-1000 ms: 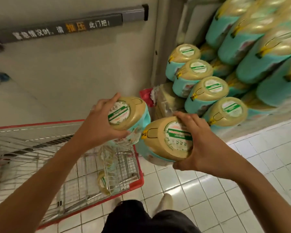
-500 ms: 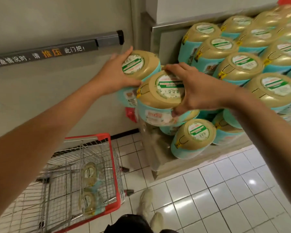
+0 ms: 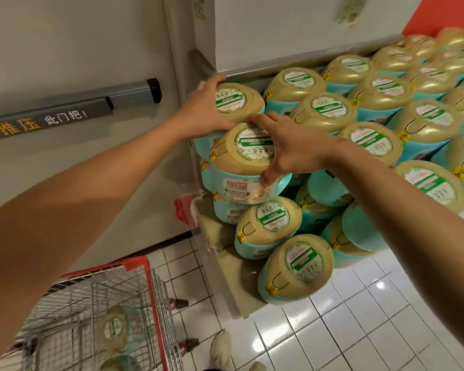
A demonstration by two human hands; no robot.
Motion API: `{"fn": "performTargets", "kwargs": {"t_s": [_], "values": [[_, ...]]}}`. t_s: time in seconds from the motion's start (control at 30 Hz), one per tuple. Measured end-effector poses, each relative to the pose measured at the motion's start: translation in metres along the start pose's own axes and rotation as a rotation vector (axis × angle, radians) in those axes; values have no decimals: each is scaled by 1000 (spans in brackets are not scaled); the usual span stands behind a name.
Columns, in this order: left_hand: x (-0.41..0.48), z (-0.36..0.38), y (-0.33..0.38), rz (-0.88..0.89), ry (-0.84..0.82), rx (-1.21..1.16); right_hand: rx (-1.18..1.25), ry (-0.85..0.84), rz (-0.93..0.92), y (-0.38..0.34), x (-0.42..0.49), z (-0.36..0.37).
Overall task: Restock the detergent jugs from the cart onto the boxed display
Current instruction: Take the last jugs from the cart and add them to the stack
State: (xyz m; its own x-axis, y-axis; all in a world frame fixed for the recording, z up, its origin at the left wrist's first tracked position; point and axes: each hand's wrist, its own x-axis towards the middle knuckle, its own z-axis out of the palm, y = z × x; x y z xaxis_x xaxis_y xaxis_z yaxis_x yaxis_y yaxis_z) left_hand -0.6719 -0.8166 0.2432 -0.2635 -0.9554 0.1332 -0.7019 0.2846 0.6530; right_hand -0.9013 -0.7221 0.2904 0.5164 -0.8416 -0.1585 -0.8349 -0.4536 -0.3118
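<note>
Jugs: we grip the far jug (image 3: 236,103) with our left hand (image 3: 201,111) and the near jug (image 3: 241,156) with our right hand (image 3: 292,145), fingers (image 3: 260,120) curled over both tops, at the display's (image 3: 220,236) left end.

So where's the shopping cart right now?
Head view, bottom left: the cart stands on the tiled floor beneath the left forearm, left of the cardboard boxes under the jug stack.

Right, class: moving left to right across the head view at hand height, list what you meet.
In order: grey push bar → left hand → right hand → stocked jugs on the display. The far jug and near jug they grip overlap the hands, so are left out.
</note>
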Motion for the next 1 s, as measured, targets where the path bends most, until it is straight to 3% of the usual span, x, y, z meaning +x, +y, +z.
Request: {"fn": "performTargets", "kwargs": {"t_s": [0.3, 0.5, 0.63, 0.8, 0.9, 1.0], "values": [[4, 12, -14, 180, 177, 13, 82, 2, -43, 16, 12, -3], [-2, 15, -12, 79, 274, -16, -17, 46, -101, 16, 14, -5], [-7, 27, -25, -5, 242, -261, -35, 58, -135, 19, 8, 2], [-16, 43, -33, -99, 331, -553, -26, 86, -124, 18, 6, 8], [-25, 52, -36, -158, 396, -568, -18, 117, -107, 17, 1, 14], [-39, 59, -38, -206, 518, -552, -3, 251, -47, 14, -10, 25]]}}
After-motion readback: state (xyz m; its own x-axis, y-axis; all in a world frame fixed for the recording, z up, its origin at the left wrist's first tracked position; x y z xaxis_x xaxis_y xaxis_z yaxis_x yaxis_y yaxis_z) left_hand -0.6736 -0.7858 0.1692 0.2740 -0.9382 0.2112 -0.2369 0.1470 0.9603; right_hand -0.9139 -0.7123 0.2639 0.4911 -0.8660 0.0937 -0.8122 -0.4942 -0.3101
